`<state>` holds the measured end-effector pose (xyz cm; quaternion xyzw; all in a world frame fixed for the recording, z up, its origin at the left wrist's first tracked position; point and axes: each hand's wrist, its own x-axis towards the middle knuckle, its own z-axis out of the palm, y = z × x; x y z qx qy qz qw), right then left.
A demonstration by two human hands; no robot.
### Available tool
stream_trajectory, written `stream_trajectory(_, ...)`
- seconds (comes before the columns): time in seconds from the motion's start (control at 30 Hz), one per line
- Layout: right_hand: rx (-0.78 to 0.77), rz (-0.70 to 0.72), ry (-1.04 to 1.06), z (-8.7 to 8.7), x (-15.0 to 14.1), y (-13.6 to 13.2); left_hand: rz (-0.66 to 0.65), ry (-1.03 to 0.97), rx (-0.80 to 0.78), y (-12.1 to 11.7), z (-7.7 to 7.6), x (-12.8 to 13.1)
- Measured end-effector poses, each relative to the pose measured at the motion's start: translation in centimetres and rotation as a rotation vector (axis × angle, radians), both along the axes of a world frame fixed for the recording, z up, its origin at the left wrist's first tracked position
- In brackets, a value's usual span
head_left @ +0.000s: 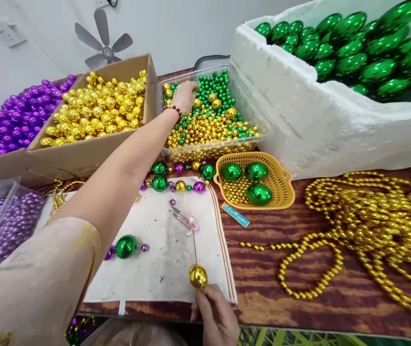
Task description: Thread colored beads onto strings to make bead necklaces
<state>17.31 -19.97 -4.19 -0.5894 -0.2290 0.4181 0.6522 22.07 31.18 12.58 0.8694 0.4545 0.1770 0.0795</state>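
Observation:
My left hand (186, 95), with a beaded bracelet at the wrist, reaches into a clear plastic bin (248, 89) of small green and gold beads. Its fingers bend downward and their tips are hidden. Near the table's front edge, my right hand (215, 312) is closed, pinching at the underside of a large gold bead (198, 276). A thin dark needle or wire (195, 247) rises from that bead over a white cloth (148, 283). Pink-handled scissors (186, 220) lie close by on the cloth. A green bead (126, 246) joined to small purple beads rests farther left.
Cardboard boxes hold gold beads (101, 103) and purple beads (29, 113). A yellow basket (286, 192) contains green and small gold beads. Gold bead strands (367, 216) pile up at right, below a white foam box (335, 129). A multicoloured strand (160, 183) crosses the cloth's far edge.

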Motion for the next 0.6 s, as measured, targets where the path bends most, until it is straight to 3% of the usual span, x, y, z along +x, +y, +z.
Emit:
stream_trajectory(0.1, 0.046, 0.068, -0.077, 0.1, 0.7, 0.1, -0.098, -0.124, -0.072, -4.1, 1.7, -0.8)
stream_trajectory(0.17, 0.081, 0.097, -0.125, 0.2, 0.9, 0.3, -0.263, -0.108, -0.068, -8.2, 1.3, -2.1)
stream_trajectory(0.23, 0.107, 0.098, -0.16, 0.3, 1.0, 0.4, -0.386, 0.008, 0.006, -12.9, -0.7, -4.1)
stream_trajectory(0.33, 0.111, 0.1, -0.183, 0.3, 0.9, 0.5, -0.512, 0.261, 0.045, -18.9, -5.7, -7.7)
stream_trajectory(0.43, 0.11, 0.103, -0.196, 0.2, 0.8, 0.5, -0.575, 0.505, 0.051, -22.1, -10.0, -10.3)
stream_trajectory(0.5, 0.114, 0.101, -0.207, 0.2, 0.8, 0.4, -0.591, 0.616, 0.094, -22.9, -11.3, -11.2)
stream_trajectory(0.6, 0.109, 0.098, -0.208, 0.1, 0.7, 0.3, -0.588, 0.673, 0.162, -23.1, -11.3, -11.7)
